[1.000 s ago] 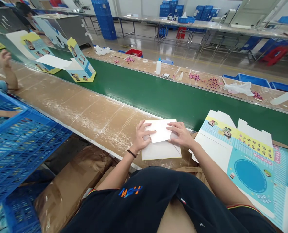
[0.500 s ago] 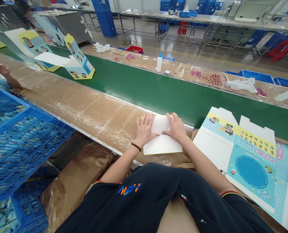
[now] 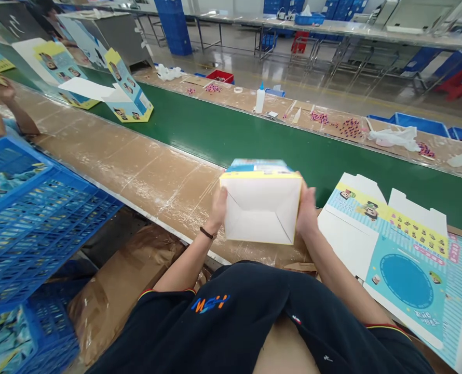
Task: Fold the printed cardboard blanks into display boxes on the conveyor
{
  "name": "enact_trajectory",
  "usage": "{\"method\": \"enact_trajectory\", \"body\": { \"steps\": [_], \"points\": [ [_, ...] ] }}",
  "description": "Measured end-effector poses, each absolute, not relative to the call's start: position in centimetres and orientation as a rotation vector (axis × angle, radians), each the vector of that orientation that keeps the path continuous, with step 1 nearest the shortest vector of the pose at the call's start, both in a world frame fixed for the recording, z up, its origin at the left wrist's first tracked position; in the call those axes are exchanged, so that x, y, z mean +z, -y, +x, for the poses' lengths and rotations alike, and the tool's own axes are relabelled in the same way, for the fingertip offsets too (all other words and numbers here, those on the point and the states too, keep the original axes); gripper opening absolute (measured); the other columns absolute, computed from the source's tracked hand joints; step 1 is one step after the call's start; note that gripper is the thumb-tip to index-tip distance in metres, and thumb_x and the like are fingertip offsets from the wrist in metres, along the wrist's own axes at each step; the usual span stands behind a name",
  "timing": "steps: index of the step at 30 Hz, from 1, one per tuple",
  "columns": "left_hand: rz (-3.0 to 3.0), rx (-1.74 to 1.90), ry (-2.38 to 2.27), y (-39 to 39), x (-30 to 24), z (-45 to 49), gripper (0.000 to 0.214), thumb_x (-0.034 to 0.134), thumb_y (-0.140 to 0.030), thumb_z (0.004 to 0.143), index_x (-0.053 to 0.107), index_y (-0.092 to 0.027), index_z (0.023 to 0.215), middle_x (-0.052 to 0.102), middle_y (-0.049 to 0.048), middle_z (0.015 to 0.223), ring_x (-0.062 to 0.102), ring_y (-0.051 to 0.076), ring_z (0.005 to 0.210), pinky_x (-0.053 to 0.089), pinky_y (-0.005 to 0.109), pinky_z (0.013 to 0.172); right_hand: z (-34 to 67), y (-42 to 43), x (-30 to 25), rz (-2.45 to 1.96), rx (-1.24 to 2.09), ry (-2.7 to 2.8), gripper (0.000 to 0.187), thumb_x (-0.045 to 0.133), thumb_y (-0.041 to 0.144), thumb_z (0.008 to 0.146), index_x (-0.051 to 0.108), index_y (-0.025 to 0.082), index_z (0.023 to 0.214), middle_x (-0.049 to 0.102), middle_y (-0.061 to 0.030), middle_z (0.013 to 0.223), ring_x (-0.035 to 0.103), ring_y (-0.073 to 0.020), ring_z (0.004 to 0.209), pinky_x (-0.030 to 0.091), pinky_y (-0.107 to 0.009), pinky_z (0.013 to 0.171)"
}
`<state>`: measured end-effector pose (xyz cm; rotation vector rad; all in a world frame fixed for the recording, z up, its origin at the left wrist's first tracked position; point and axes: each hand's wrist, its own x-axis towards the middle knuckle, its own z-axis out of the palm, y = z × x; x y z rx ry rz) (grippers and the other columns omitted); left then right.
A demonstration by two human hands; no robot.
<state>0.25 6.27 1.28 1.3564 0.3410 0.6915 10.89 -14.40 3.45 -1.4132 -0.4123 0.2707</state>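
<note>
Held btwn L hand (image 3: 218,205) and R hand (image 3: 308,208): one printed box (image 3: 260,208), above or on the near part of the brown worktop (image 3: 149,161). Cannot tell if lifted or resting. Tilted, w/ creased white face toward the dark shirt (image 3: 246,311), blue/yellow print on far side. Gripped from opposite sides, prob. to balance the box and leave the white face in full sight.

Fingers, L: wrapped round L side wall, thumb up along near edge; rest mostly hidden behind the box, so cannot tell spread. Fingers, R: blurred; laid against R side wall, w/ thumb raised, apparently off the cardboard; again cannot tell spread. Set apart by full box width, prob. pressing inward.

To R: flat cartons (image 3: 406,280), print up, just beside the R arm (image 3: 343,275), prob. for short reach. Ahead: green belt (image 3: 200,124), w/ open-flapped box (image 3: 132,104) standing farther L, well apart from both hands. At far L: blue crate (image 3: 55,213) w/ packets.
</note>
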Motion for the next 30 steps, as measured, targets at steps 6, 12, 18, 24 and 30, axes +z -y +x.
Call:
{"method": "enact_trajectory", "body": {
  "steps": [6,12,18,24,30],
  "points": [
    [1.17,0.748,-0.284,-9.1,2.6,-1.8,0.068,0.044,-0.081,0.088,0.077,-0.023,0.095,0.075,0.0116,0.119,0.064,0.032,0.128,0.05,0.053,0.112,13.1,17.0,2.9,-1.32,0.104,0.433,0.079,0.016,0.082,0.098,0.064,0.031,0.133,0.06,-0.0101,0.14,0.062,-0.0306,0.123,0.057,-0.046,0.093],
    [1.365,0.346,-0.591,-7.5,-4.3,-4.7,0.059,0.086,-0.052,0.068,0.068,-0.023,0.116,0.07,0.0136,0.131,0.06,0.032,0.132,0.05,0.049,0.11,10.6,17.1,-4.2,-1.617,0.626,0.37,0.107,0.064,0.081,0.079,0.018,0.036,0.165,0.033,-0.0167,0.163,0.064,-0.0179,0.077,0.053,-0.03,0.053],
    [1.46,0.584,-0.517,-8.5,-4.2,-7.0,0.049,0.088,-0.046,0.066,0.074,-0.024,0.107,0.056,0.0114,0.143,0.052,0.032,0.139,0.052,0.045,0.109,9.1,18.3,-3.7,-1.731,0.333,0.867,0.071,0.064,0.081,0.083,0.066,0.025,0.126,0.061,-0.0131,0.126,0.058,-0.02,0.074,0.055,-0.036,0.064],
    [1.615,0.51,-0.385,-11.0,-2.2,-6.1,0.025,0.09,-0.042,0.065,0.073,-0.023,0.068,0.065,0.0103,0.107,0.058,0.033,0.127,0.048,0.049,0.112,12.8,17.2,-2.3,-1.91,-0.255,0.604,0.075,0.077,0.065,0.076,0.055,0.02,0.133,0.053,-0.0174,0.133,0.063,-0.0264,0.092,0.058,-0.042,0.074],
    [1.671,0.373,-0.273,-14.1,-1.9,-4.7,0.033,0.093,-0.032,0.057,0.063,-0.021,0.048,0.061,0.0088,0.094,0.063,0.026,0.105,0.052,0.041,0.102,20.2,14.2,0.8,-1.901,0.389,0.368,0.029,0.083,0.044,0.075,0.068,0.02,0.071,0.073,-0.0084,0.091,0.064,-0.0359,0.113,0.052,-0.043,0.104]
  ]
}}
